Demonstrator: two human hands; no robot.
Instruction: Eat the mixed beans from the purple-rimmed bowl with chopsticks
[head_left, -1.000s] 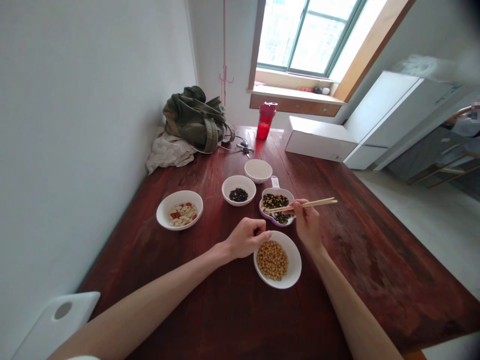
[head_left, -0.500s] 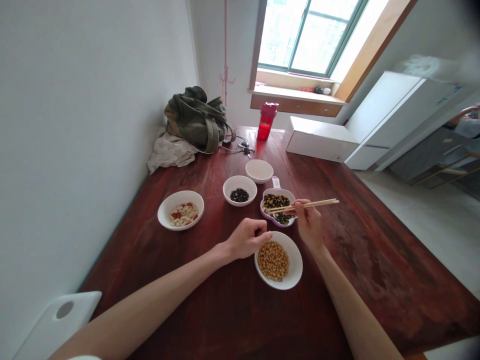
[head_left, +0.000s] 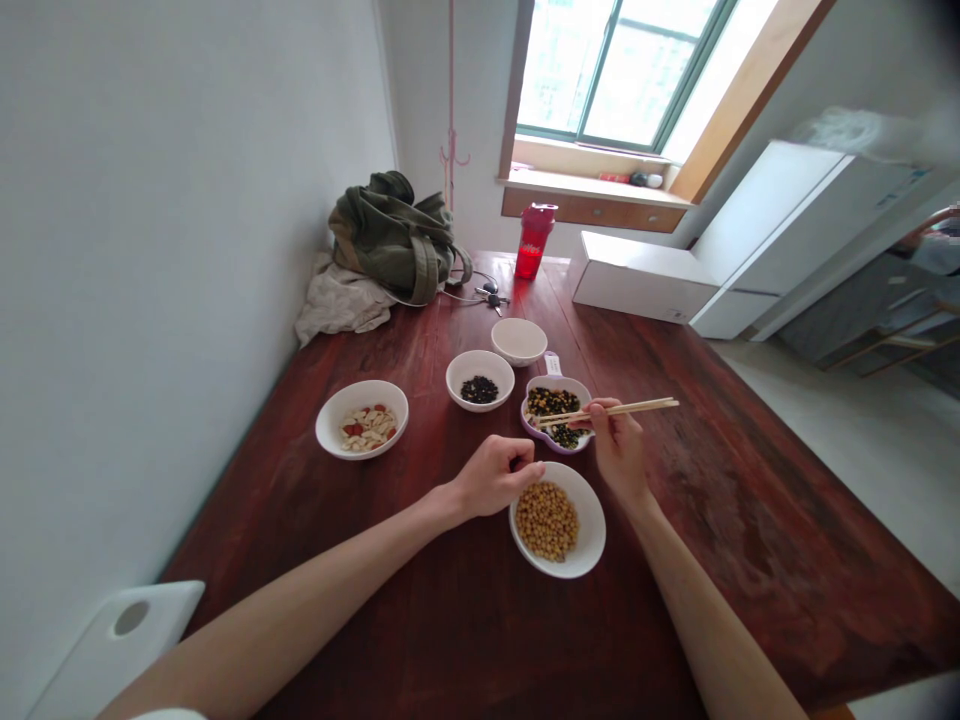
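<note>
In my right hand is a pair of chopsticks, its tips down among the mixed black and yellow beans in a purple-rimmed, handled dish. My left hand is curled at the upper left rim of a white bowl, thumb over the edge; its other fingertips are hidden. Yellow beans lie in that bowl. Behind my left hand, a white bowl contains black beans. Farther back is another white bowl with nothing visible inside.
To the left stands a white bowl of pale pieces and some reddish ones. A green bag, cloth, keys, red bottle and white box occupy the table's far end. A wall borders the left side.
</note>
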